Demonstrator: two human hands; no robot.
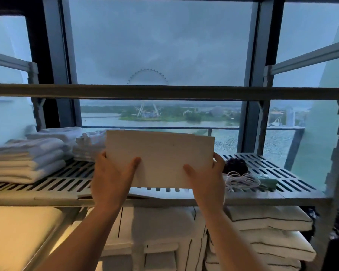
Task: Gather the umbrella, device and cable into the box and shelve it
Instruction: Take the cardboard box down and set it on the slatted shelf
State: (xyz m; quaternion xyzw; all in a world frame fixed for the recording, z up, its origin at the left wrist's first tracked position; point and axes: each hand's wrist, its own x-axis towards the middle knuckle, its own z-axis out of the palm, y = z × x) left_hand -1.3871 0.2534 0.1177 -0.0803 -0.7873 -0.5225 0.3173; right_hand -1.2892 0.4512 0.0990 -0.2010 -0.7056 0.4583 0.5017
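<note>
1. The left hand (114,178) grips the left edge of the white box (160,151), thumb flat on the near face and the other fingers (103,154) curled round behind.
2. The right hand (205,178) grips the right edge the same way, its fingers (219,159) hooked round the side.
3. The box stands upright between the hands, over the slatted shelf (272,169).
4. Just right of the right fingers, a coiled white cable (241,180), a dark bundle (236,165) and a small green device (268,181) lie on the shelf.
5. Left of the left fingers sit stacked folded towels (27,159).

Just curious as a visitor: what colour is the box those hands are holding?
The box is plain off-white, without any pattern; the head view shows it best.
</note>
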